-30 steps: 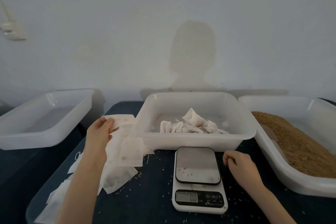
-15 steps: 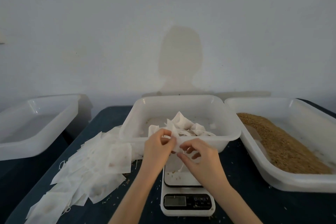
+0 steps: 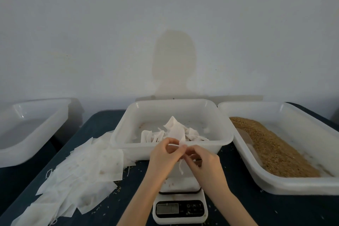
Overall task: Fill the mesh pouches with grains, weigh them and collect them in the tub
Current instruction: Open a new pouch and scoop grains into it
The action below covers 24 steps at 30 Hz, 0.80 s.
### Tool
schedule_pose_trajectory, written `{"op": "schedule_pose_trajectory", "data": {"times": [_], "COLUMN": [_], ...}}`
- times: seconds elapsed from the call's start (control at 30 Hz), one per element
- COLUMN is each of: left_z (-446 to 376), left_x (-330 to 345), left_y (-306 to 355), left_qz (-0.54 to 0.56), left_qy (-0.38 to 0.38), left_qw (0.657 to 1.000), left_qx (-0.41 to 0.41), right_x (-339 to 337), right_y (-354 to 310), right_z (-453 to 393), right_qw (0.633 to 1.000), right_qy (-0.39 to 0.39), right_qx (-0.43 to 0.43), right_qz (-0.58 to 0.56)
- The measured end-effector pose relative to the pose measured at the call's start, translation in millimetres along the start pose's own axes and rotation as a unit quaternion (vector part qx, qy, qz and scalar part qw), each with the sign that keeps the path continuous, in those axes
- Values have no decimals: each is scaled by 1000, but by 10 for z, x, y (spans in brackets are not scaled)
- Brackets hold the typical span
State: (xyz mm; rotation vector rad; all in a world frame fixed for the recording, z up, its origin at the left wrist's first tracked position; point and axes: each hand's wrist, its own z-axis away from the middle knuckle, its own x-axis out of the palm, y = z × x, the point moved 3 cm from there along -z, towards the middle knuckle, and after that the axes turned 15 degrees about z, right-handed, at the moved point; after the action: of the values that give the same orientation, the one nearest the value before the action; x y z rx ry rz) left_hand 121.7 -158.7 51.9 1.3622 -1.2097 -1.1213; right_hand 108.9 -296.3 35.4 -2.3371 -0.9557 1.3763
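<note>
Early yet; few pouches [image 3: 174, 132] lie in the tub [image 3: 227, 134], many blanks [image 3: 82, 169] wait. Both hands, left [image 3: 165, 156] and right [image 3: 205, 161], pinch one pouch [image 3: 180, 165]; unfilled.

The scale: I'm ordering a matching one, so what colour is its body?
White body with a black control panel, seen in the head view.

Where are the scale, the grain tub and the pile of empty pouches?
scale [image 3: 180, 209], head view, display panel.
grain tub [image 3: 286, 188], head view, near rim.
pile of empty pouches [image 3: 88, 169], head view, top sheets.
</note>
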Motion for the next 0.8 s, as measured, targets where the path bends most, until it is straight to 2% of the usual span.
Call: {"op": "schedule_pose_trajectory", "data": {"times": [0.1,0.33,0.47,0.6,0.8], "left_z": [17,12,63,67,34], "left_x": [37,63,137,150,116], "left_y": [-12,-28,5,11,-15], "left_qz": [5,15,-39,-60,-30], "left_qy": [-46,-55,-70,-48,-46], "left_qw": [999,998,995,993,996], "left_qx": [-2,9,58,93,71], "right_x": [-30,-26,-15,-6,-7], "right_y": [37,71,92,107,122], "right_z": [-35,-104,-133,-156,-201], "right_qw": [997,965,940,936,954], "right_qy": [-12,-93,-111,-119,-127], "right_qx": [46,142,192,196,170], "right_qz": [-62,-201,-260,-266,-212]}}
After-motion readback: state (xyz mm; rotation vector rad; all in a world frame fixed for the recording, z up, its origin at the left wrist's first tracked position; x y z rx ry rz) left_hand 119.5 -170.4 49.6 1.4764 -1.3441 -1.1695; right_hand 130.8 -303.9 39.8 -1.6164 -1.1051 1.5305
